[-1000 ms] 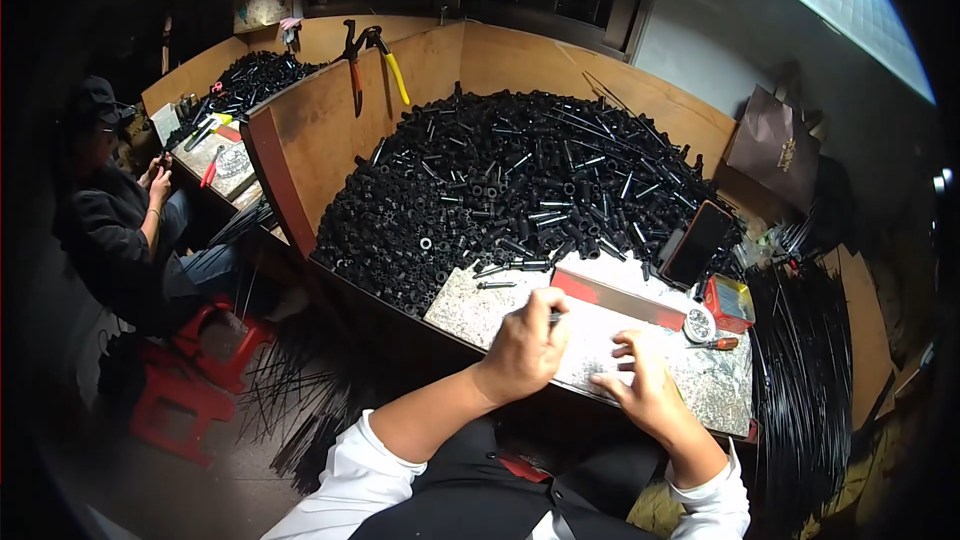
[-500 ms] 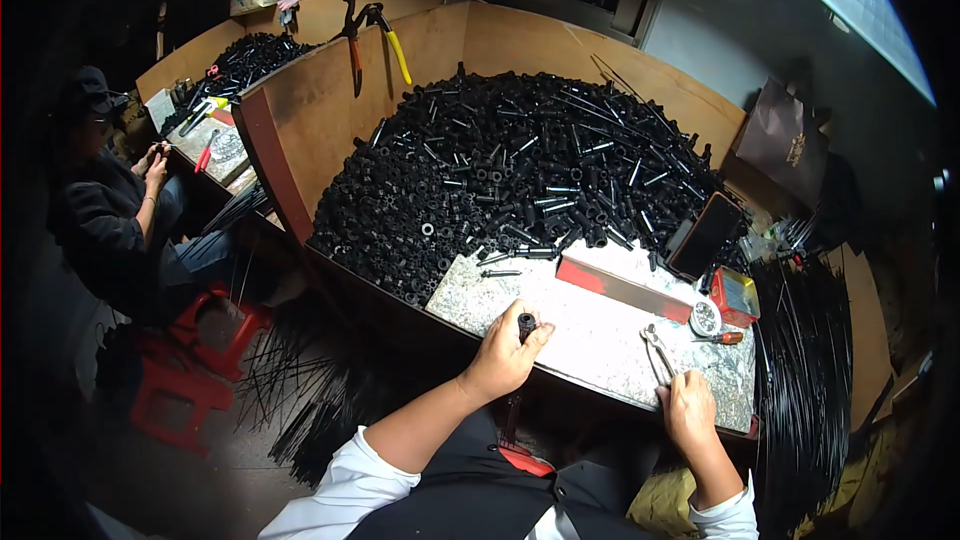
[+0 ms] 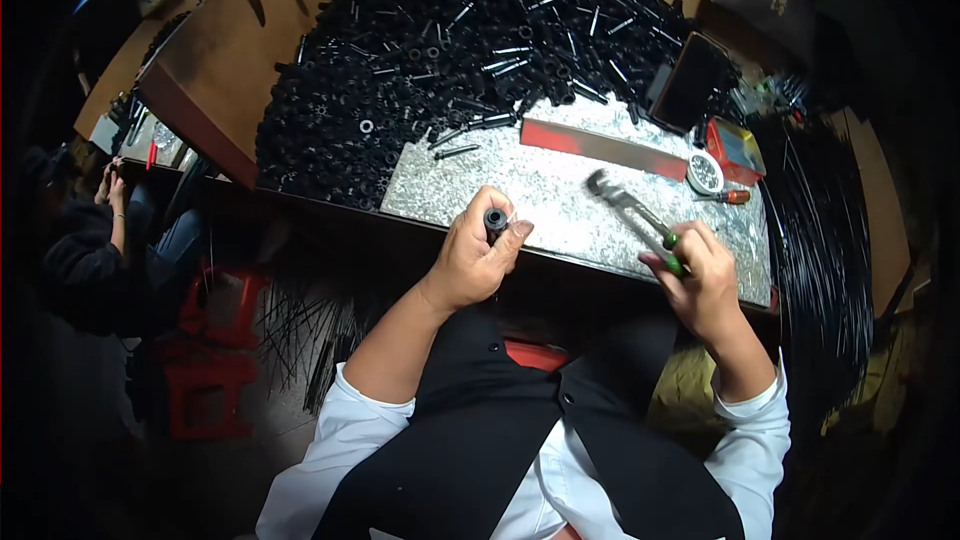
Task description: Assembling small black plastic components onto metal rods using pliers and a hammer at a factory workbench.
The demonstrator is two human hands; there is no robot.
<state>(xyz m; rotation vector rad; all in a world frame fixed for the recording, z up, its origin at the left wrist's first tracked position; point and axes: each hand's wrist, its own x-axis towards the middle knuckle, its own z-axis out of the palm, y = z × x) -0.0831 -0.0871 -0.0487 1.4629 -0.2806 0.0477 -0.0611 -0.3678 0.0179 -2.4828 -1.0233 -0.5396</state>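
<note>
My left hand [image 3: 468,262] is closed around a black tubular part [image 3: 495,220], held upright at the front edge of the worktable [image 3: 440,195]. Its open round end faces up between thumb and fingers; the lower portion is hidden by the hand. My right hand [image 3: 706,285] grips pliers with green handles [image 3: 637,212], raised over the bright tabletop. Their metal head points toward the far left and is smeared by motion. Behind both hands rises a large heap of black tubular parts and ring-shaped pieces [image 3: 420,70], a few loose ones lying at its front edge.
A red and grey bar [image 3: 605,150] lies across the tabletop. To its right are a round white dish [image 3: 704,172], a red tin [image 3: 738,152] and an orange-handled screwdriver [image 3: 735,197]. A phone [image 3: 692,80] leans on the heap. Black rods [image 3: 820,260] hang rightward. A co-worker [image 3: 90,240] sits left.
The pliers have come up off the tabletop in my right hand, their green handles now showing. My left hand keeps hold of the black tubular part. The view has tilted downward.
</note>
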